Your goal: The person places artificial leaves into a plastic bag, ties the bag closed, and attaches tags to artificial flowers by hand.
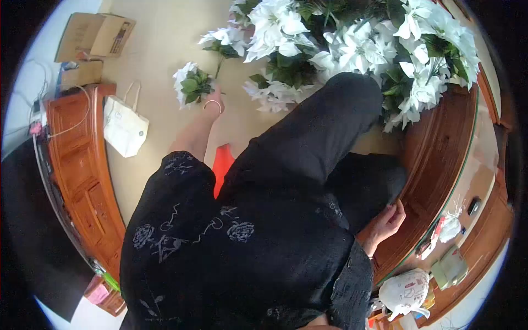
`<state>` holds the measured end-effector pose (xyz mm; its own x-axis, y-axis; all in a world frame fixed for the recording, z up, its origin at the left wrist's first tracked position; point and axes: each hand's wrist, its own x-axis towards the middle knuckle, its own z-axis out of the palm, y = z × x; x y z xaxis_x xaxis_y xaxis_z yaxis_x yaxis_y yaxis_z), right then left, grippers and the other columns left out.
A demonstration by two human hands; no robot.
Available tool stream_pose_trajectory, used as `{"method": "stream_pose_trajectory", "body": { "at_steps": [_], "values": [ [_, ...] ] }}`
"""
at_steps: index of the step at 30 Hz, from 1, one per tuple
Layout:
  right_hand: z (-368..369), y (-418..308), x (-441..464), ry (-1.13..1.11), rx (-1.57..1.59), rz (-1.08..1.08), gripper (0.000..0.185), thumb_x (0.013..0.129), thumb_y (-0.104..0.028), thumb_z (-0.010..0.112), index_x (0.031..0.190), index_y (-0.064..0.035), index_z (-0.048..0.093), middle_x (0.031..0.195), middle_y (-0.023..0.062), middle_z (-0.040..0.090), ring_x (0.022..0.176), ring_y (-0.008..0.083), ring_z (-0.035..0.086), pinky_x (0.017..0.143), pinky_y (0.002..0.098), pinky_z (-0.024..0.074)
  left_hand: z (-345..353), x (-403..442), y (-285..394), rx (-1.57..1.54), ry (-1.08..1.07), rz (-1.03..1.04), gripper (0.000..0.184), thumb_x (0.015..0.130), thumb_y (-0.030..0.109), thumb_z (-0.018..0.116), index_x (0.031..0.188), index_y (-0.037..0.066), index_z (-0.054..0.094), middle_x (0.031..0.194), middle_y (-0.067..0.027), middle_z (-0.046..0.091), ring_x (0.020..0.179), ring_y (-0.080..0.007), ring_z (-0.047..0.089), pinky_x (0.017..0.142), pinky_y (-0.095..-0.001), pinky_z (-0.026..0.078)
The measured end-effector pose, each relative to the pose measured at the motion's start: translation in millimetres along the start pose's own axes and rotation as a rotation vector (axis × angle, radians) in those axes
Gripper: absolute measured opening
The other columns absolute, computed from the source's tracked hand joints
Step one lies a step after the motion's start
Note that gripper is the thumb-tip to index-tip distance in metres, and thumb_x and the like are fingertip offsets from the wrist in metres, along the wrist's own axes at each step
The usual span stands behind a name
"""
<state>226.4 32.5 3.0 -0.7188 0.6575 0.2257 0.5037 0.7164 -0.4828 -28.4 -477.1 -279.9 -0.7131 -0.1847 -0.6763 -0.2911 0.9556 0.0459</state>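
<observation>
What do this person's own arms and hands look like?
The left hand and right hand are ungloved. A thin, pale bangle circles the left wrist. The left sleeve is black, short and wide, with pale patterning; the right sleeve is black too.

A person wears a loose black shirt (275, 264) decorated with grey line-drawn roses (241, 231), curling stems and, lower down, a leafy sprig (153, 307). The wide left sleeve (184, 179) carries a matching floral motif close to its hem; the right sleeve (352, 283) is black too. Black trousers (313, 126) cover the legs, and a slim, pale bangle (213, 101) rings the wrist of the left hand (215, 98).
</observation>
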Motion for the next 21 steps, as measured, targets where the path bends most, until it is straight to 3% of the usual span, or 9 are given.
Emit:
{"method": "stream_pose_trajectory", "body": {
  "at_steps": [5, 6, 11, 13, 15, 16, 18, 19, 21],
  "values": [
    [-6, -95, 27, -0.196, 0.377, -0.085, 0.018, 0.095, -0.01, 0.051, 0.093, 0.0024, 0.064, 0.083, 0.0091, 0.062, 0.074, 0.0157, 0.058, 0.073, 0.0301, 0.0494, 34, 31, -16, 0.075, 0.078, -0.021, 0.043, 0.086, 0.013, 0.061, 0.127, 0.01, 0.048, 0.109, -0.0233, 0.064, 0.102, -0.0407, 0.061, 0.086, -0.0481, 0.05],
    [-7, -122, 34, -0.25, 0.51, -0.089, 0.03, 0.097, -0.024, 0.054, 0.083, 0.0014, 0.064, 0.076, 0.0081, 0.061, 0.071, 0.0134, 0.057, 0.071, 0.0321, 0.0493, 30, 28, -15, 0.091, 0.065, -0.032, 0.039, 0.086, 0.013, 0.061, 0.123, 0.009, 0.052, 0.108, -0.0227, 0.064, 0.102, -0.0397, 0.062, 0.086, -0.0476, 0.051],
    [0, -228, 58, -0.784, 1.409, -0.349, 0.049, 0.096, -0.043, 0.05, 0.068, -0.0047, 0.06, 0.065, 0.006, 0.058, 0.057, 0.0157, 0.055, 0.074, 0.0446, 0.0502, 37, 9, -25, 0.151, -0.021, -0.035, 0.024, 0.092, 0.012, 0.052, 0.112, 0.007, 0.063, 0.109, -0.0206, 0.065, 0.1, -0.0329, 0.065, 0.081, -0.0417, 0.055],
    [-8, -272, 66, -1.039, 1.67, -0.37, 0.055, 0.099, -0.043, 0.044, 0.059, -0.0076, 0.056, 0.054, 0.0039, 0.053, 0.045, 0.0155, 0.049, 0.07, 0.0454, 0.0516, 49, 2, -33, 0.195, -0.035, 0.033, 0.023, 0.092, 0.014, 0.051, 0.108, 0.007, 0.066, 0.11, -0.0206, 0.065, 0.101, -0.0335, 0.065, 0.081, -0.0417, 0.055],
    [-11, -303, 71, -1.208, 1.872, -0.423, 0.054, 0.099, -0.038, 0.044, 0.056, -0.0083, 0.059, 0.061, 0.0072, 0.062, 0.048, 0.0142, 0.057, 0.066, 0.0444, 0.0548, 65, 0, -36, 0.203, -0.109, 0.015, 0.023, 0.091, 0.014, 0.052, 0.109, 0.006, 0.065, 0.113, -0.0211, 0.063, 0.104, -0.0338, 0.064, 0.083, -0.0421, 0.054],
    [-35, -294, 67, -1.181, 1.857, -0.234, 0.051, 0.098, -0.035, 0.046, 0.057, -0.0077, 0.059, 0.058, 0.0069, 0.061, 0.043, 0.0142, 0.055, 0.056, 0.0416, 0.0543, 71, -1, -38, 0.207, -0.148, 0.004, 0.024, 0.091, 0.014, 0.053, 0.11, 0.006, 0.065, 0.114, -0.0213, 0.063, 0.105, -0.0339, 0.063, 0.085, -0.0423, 0.054],
    [-49, -312, 67, -1.18, 1.913, -0.035, 0.048, 0.096, -0.03, 0.051, 0.053, -0.0088, 0.055, 0.051, 0.0037, 0.054, 0.038, 0.0134, 0.049, 0.05, 0.0367, 0.0542, 71, -9, -31, 0.257, -0.192, 0.025, 0.026, 0.088, 0.015, 0.054, 0.109, 0.005, 0.065, 0.117, -0.021, 0.062, 0.107, -0.0345, 0.062, 0.085, -0.0435, 0.053],
    [-39, -331, 67, -1.213, 1.993, -0.017, 0.049, 0.094, -0.028, 0.055, 0.048, -0.0106, 0.049, 0.047, 0.0009, 0.048, 0.038, 0.0126, 0.045, 0.054, 0.0347, 0.0546, 68, -12, -27, 0.282, -0.215, 0.033, 0.027, 0.087, 0.016, 0.055, 0.109, 0.005, 0.065, 0.119, -0.0209, 0.061, 0.108, -0.0348, 0.061, 0.086, -0.0441, 0.052],
    [-28, -348, 68, -1.251, 2.105, 0.043, 0.055, 0.092, -0.031, 0.058, 0.043, -0.0123, 0.044, 0.043, -0.0021, 0.041, 0.036, 0.0123, 0.038, 0.059, 0.0351, 0.0555, 47, -8, -15, 0.143, -0.029, 0.129, 0.029, 0.083, 0.018, 0.057, 0.108, 0.004, 0.065, 0.117, -0.0204, 0.062, 0.107, -0.0359, 0.061, 0.085, -0.0448, 0.052]
  ]
}}
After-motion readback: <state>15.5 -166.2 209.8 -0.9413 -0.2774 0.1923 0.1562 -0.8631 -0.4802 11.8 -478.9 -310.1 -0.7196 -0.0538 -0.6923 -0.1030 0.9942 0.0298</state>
